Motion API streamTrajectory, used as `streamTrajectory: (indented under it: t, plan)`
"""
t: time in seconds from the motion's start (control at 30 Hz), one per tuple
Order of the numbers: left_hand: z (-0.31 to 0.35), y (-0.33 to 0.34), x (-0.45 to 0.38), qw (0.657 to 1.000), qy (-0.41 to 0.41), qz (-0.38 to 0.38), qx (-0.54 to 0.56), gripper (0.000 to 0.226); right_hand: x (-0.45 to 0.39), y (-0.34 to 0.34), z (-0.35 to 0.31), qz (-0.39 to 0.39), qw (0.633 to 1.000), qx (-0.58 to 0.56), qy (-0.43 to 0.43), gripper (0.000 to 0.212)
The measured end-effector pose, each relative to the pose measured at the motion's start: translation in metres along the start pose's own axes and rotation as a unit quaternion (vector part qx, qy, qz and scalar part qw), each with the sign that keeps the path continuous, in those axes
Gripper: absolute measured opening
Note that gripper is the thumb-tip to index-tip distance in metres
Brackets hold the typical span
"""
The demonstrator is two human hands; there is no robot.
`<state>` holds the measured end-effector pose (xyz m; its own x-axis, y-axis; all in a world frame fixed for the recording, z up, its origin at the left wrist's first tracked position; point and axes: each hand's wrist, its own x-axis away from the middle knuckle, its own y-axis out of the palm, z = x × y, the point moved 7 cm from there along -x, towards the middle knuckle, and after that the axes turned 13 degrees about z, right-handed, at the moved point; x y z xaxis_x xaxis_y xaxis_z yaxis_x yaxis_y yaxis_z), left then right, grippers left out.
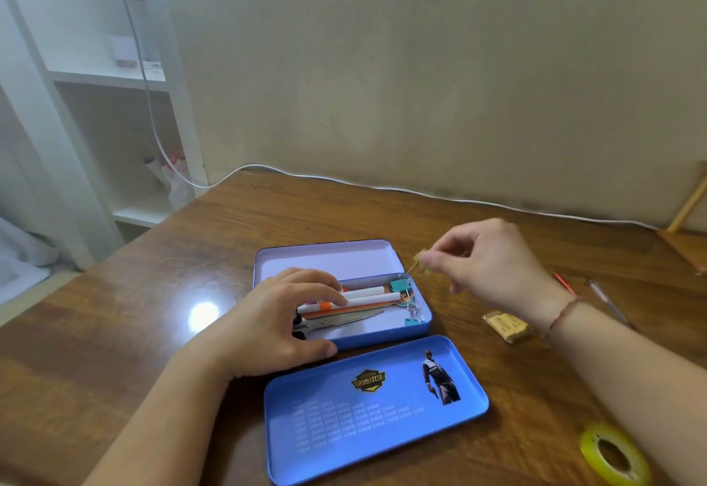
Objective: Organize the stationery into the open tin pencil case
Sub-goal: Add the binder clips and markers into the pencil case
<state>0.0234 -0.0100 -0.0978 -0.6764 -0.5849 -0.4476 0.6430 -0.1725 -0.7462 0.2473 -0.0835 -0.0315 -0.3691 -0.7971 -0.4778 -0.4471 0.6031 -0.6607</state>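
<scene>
A blue tin pencil case [424, 323] lies open in the middle of the table, its hinged lid [325, 256] tilted back. Inside are white markers [371, 296], scissors [340, 321] and teal binder clips [401, 285]. My left hand [275, 321] rests on the case's left end, fingers on the markers and scissors handles. My right hand [493, 259] hovers just right of the case's far corner, pinching a small yellow binder clip [421, 259] by its wire. A pen [608, 300], a red pen [562, 279], a yellow eraser [508, 326] and a tape roll [616, 455] lie to the right.
A blue tray-like tin part [474, 403] with a printed figure lies in front of the case. A white cable [421, 190] runs along the table's back edge by the wall. White shelves [126, 76] stand at the left. A wooden stand [688, 217] sits far right.
</scene>
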Motion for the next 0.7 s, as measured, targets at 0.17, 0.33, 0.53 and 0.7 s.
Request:
streamTrajectory:
  t: [0.17,0.33,0.53,0.7]
  plan:
    - [0.001,0.000,0.000,1.000,-0.003,-0.001,-0.004,0.049,0.012,0.033,0.001,-0.042,0.987,0.154,-0.003,0.022]
    - [0.002,-0.001,0.000,1.000,0.000,0.002,-0.007,0.050,0.014,0.039,-0.001,-0.048,0.972,0.231,-0.012,0.021]
    - [0.002,-0.001,0.000,1.000,0.004,0.005,-0.010,0.050,0.015,0.045,0.002,-0.064,0.970,0.234,-0.018,0.014]
    - [0.003,-0.001,0.001,1.000,0.006,0.005,-0.006,0.052,0.014,0.036,0.000,-0.041,0.973,0.225,-0.035,0.016]
